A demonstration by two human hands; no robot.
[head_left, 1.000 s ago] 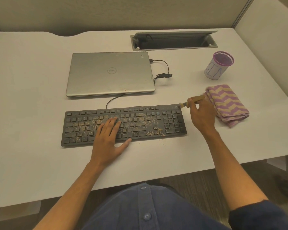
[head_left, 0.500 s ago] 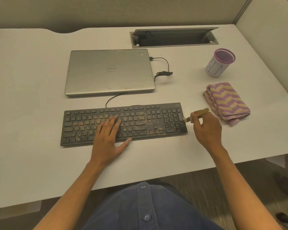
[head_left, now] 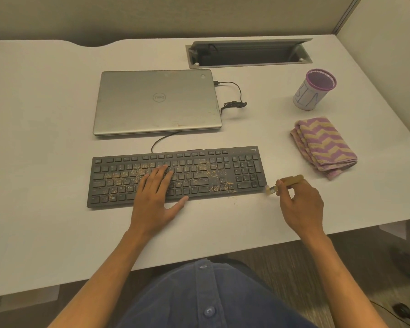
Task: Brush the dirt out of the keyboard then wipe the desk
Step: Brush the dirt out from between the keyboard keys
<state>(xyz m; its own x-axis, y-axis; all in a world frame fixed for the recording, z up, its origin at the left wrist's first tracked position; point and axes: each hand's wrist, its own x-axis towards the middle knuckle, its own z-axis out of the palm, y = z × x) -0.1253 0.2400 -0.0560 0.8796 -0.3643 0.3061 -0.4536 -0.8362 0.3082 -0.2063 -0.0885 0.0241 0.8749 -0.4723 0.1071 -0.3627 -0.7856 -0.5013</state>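
A black keyboard [head_left: 199, 162] lies across the middle of the white desk [head_left: 45, 114], speckled with tan crumbs over its left and middle keys. My left hand [head_left: 155, 200] rests flat on the keys with fingers straight. My right hand [head_left: 302, 204] grips a small wooden-handled brush [head_left: 287, 182]; its pale bristles sit just off the keyboard's lower right corner. A folded purple and tan zigzag cloth [head_left: 324, 144] lies to the right of the keyboard.
A closed silver laptop [head_left: 158, 101] sits behind the keyboard, with a black cable [head_left: 234, 100] at its right side. A purple-rimmed cup [head_left: 314, 89] stands at the back right. An open cable tray [head_left: 249, 55] is set into the desk's rear. A few crumbs [head_left: 232, 198] lie on the desk.
My right hand has carried the brush from the keyboard's top right corner down along its right edge to the lower right corner. My left hand has stayed on the keys.
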